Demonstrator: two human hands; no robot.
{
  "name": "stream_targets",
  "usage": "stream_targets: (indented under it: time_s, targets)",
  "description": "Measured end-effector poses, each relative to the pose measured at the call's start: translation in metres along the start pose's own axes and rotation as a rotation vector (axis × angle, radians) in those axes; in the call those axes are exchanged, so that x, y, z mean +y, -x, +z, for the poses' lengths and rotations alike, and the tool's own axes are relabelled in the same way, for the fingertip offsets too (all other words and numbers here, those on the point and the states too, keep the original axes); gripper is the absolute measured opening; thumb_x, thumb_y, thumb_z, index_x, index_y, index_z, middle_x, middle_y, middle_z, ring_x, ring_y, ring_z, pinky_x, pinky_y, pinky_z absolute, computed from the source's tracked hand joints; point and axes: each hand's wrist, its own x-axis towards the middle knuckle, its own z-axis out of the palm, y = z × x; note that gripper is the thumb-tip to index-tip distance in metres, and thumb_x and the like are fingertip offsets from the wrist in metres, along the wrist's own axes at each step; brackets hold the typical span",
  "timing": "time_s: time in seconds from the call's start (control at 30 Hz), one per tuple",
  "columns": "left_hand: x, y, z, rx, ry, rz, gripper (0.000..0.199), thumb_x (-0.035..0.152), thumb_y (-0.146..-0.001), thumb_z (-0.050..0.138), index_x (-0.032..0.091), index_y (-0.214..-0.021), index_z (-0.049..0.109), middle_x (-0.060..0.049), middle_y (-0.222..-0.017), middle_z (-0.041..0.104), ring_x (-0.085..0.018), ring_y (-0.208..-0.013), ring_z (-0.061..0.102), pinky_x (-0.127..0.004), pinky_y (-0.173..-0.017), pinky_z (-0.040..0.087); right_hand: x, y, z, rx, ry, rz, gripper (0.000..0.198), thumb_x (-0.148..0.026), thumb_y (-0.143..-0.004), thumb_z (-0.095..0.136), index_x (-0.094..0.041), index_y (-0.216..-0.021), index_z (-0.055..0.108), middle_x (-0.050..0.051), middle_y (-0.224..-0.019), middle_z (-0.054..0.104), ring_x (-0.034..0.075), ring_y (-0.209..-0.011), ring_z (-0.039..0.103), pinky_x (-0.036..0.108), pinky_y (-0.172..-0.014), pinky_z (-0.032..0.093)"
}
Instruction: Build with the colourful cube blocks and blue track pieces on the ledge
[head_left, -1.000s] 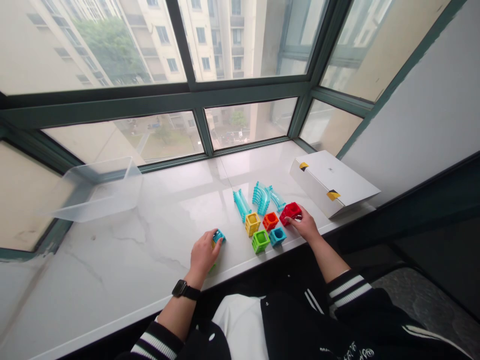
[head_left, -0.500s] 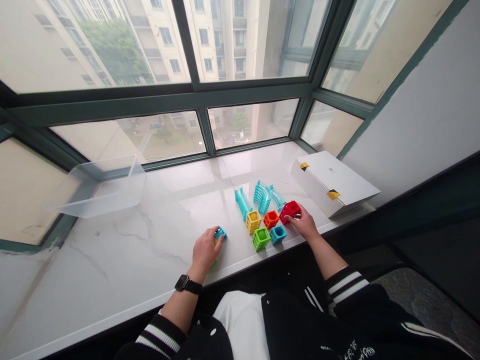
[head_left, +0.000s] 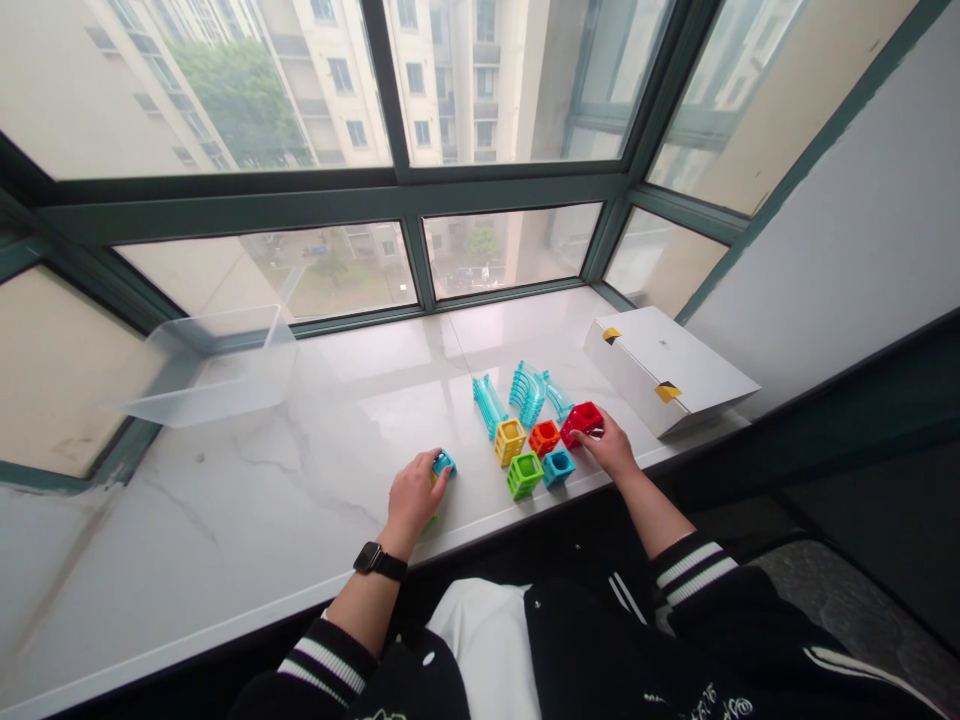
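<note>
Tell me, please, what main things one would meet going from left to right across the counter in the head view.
Clear plastic bin → left hand → yellow block → orange block → red block → right hand → white box.

- The head view is rolling slightly, its contents turning clockwise.
- The clear tub [head_left: 225,402] is shifting up and right in view.
- The window frame [head_left: 300,204] is sliding right.
- The left hand [head_left: 414,494] is appearing slightly higher, further right.
</note>
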Motion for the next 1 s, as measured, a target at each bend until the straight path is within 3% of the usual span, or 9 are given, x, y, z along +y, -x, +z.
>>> stream_targets:
  time_s: [0.3,0.57,0.67,0.77,0.87,1.0]
  targets:
    - [0.0,0.0,0.003,-0.003,0.009,-0.007,0.04,0.042,-0.106,0.053,0.025,-0.141,0.061,-0.01,-0.132,0.072,-0.027,-0.111,0.07,-0.039,-0.096,0.051,-0.001,-0.001,0.0,0.016,0.025,-0.018,0.085,-0.062,-0.074,0.083,-0.02,-0.145,0.061,0.013,-0.118,0.077,0.031,-0.095,0.076,0.054,-0.092,0.065]
    - [0.001,0.001,0.001,-0.002,0.007,0.009,0.041,0.039,-0.102,0.059,0.025,-0.14,0.06,-0.009,-0.132,0.072,-0.028,-0.111,0.07,-0.039,-0.093,0.052,-0.015,0.016,-0.011,0.06,0.021,-0.039,0.102,-0.066,-0.074,0.081,-0.022,-0.158,0.044,0.021,-0.156,0.053,0.038,-0.129,0.063,0.058,-0.105,0.057]
    - [0.001,0.002,0.0,-0.012,0.006,0.012,0.043,0.037,-0.1,0.062,0.025,-0.141,0.06,-0.009,-0.133,0.071,-0.029,-0.113,0.07,-0.039,-0.093,0.051,-0.034,0.03,-0.022,0.204,0.001,-0.043,0.085,-0.065,-0.086,0.07,-0.023,-0.156,0.045,0.019,-0.152,0.056,0.038,-0.133,0.06,0.062,-0.111,0.051]
    - [0.002,0.002,-0.001,-0.021,0.011,0.006,0.041,0.035,-0.101,0.061,0.026,-0.141,0.06,-0.009,-0.135,0.071,-0.028,-0.115,0.069,-0.039,-0.095,0.051,-0.065,0.041,-0.031,0.341,-0.043,-0.134,0.068,-0.058,-0.094,0.063,-0.025,-0.152,0.049,0.016,-0.145,0.061,0.036,-0.132,0.062,0.06,-0.111,0.051]
    - [0.002,0.002,-0.001,-0.03,0.01,0.0,0.041,0.035,-0.101,0.061,0.026,-0.142,0.059,-0.009,-0.138,0.07,-0.029,-0.117,0.069,-0.04,-0.096,0.051,-0.102,0.046,-0.03,0.309,-0.061,-0.264,0.06,-0.051,-0.096,0.063,-0.025,-0.149,0.052,0.014,-0.14,0.064,0.033,-0.13,0.063,0.058,-0.113,0.05]
    - [0.003,0.003,-0.002,-0.059,0.005,0.019,0.041,0.035,-0.102,0.06,0.025,-0.143,0.059,-0.009,-0.141,0.069,-0.03,-0.12,0.068,-0.041,-0.101,0.051,-0.141,0.047,-0.011,0.224,-0.079,-0.39,0.051,-0.044,-0.098,0.064,-0.025,-0.145,0.056,0.013,-0.135,0.068,0.031,-0.125,0.067,0.054,-0.11,0.054]
